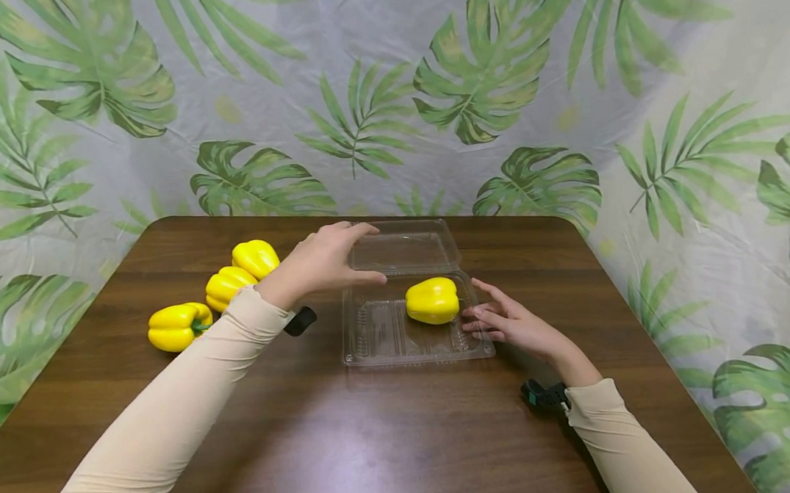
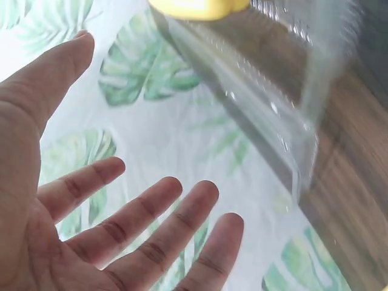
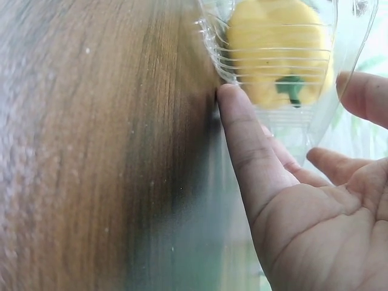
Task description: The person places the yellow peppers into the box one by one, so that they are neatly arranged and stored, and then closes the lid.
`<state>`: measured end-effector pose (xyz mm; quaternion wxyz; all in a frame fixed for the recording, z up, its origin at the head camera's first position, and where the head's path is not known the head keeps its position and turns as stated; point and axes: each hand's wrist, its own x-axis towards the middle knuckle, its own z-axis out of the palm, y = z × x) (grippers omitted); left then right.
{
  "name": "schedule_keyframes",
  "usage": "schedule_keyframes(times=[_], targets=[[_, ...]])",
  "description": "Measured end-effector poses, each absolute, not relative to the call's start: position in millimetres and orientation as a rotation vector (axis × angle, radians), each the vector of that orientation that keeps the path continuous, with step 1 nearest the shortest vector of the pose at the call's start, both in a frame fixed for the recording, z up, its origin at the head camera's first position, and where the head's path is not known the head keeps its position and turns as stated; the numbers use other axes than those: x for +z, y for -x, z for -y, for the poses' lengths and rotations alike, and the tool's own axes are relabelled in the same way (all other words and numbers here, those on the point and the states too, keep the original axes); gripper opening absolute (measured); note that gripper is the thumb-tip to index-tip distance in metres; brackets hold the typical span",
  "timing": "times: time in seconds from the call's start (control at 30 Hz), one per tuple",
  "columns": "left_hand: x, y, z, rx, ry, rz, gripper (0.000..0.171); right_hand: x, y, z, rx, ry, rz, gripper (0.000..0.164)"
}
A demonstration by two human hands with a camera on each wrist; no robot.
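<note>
A clear plastic clamshell container (image 1: pixel 386 342) lies on the table, its lid (image 1: pixel 428 254) folded back at the far side. One yellow bell pepper (image 1: pixel 433 301) sits on its side in the base, right of the middle, green stem toward the right. My left hand (image 1: pixel 319 258) hovers over the container's left side, thumb and fingers spread, holding nothing; the left wrist view shows the spread fingers (image 2: pixel 145 242) too. At the container's right wall is my right hand (image 1: pixel 514 326), fingers extended; in the right wrist view one fingertip (image 3: pixel 233 97) touches or nearly touches the plastic.
Three more yellow bell peppers, a near one (image 1: pixel 178 327), a middle one (image 1: pixel 227 287) and a far one (image 1: pixel 255 259), lie in a slanting row left of the container. The brown wooden table (image 1: pixel 390 438) ends at a leaf-patterned cloth (image 1: pixel 376 115) behind.
</note>
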<state>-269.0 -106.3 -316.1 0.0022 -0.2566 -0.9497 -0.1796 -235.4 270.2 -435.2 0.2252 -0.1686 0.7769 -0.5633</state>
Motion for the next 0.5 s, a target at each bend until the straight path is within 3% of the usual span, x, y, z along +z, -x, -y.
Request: schedule_keyframes(times=[0.5], targets=[[-292.5,226.0,227.3,-0.669,0.504,2.94,0.086,-434.7,234.2,-269.2,-1.557,0.464,-2.144,0.076]])
